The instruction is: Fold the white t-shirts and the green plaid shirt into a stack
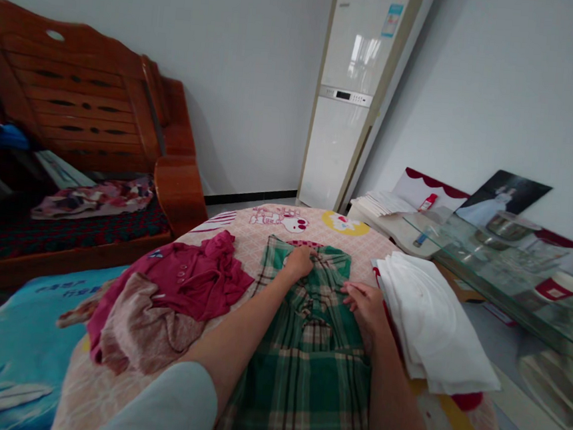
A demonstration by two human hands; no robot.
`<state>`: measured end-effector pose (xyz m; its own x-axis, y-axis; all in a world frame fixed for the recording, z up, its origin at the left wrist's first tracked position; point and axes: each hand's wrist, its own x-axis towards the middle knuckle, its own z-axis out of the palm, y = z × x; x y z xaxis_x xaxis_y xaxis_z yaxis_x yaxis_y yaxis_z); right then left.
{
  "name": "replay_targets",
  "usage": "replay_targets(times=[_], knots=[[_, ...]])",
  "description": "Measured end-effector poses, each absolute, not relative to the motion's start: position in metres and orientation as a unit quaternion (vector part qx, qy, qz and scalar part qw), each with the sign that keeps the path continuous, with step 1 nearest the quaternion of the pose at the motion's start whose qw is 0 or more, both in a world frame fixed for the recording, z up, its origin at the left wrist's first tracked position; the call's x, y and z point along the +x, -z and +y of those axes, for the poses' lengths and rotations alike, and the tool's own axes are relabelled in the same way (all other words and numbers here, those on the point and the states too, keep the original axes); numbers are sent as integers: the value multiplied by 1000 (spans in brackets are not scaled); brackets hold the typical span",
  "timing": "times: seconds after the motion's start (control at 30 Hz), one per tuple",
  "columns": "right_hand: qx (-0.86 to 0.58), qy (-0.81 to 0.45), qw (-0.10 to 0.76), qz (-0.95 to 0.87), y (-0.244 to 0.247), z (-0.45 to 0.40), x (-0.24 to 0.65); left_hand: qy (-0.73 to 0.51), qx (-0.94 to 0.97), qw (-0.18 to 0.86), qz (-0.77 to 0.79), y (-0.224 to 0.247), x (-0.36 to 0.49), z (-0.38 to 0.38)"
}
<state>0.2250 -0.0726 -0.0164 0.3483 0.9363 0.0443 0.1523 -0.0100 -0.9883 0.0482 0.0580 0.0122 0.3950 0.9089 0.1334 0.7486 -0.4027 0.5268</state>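
A green plaid garment (302,384) lies spread on the round table's patterned cloth (235,227), its upper part gathered in folds. Near the garment's far end, my left hand (299,261) has its fingers closed on the fabric. My right hand (363,301) is at the garment's right edge, thumb and fingers close together; whether cloth is between them is too small to tell. To the left is a heap with a dark pink garment (196,274) and a dusty pink speckled one (151,327). Folded white cloth (432,321) rests on the right.
A glass shelf (501,281) with metal bowls and a paper cup stands at the right. Behind are a tall white cabinet unit (335,146) and, at left, a wooden bench (85,110). A blue cover (19,345) lies lower left.
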Motion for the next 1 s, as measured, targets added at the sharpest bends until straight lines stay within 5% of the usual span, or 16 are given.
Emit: replay_targets(times=[0.17, 0.47, 0.73, 1.0], knots=[[-635, -329, 548, -434, 20, -69, 225, -268, 853, 145, 424, -8, 74, 57], [-663, -311, 561, -385, 15, -75, 231, -166, 895, 197, 364, -9, 125, 70], [-731, -344, 286, -515, -4, -90, 240, -141, 884, 222, 387, -15, 131, 83], [-732, -337, 253, -536, -4, -87, 239, -104, 891, 323, 302, -19, 126, 90]])
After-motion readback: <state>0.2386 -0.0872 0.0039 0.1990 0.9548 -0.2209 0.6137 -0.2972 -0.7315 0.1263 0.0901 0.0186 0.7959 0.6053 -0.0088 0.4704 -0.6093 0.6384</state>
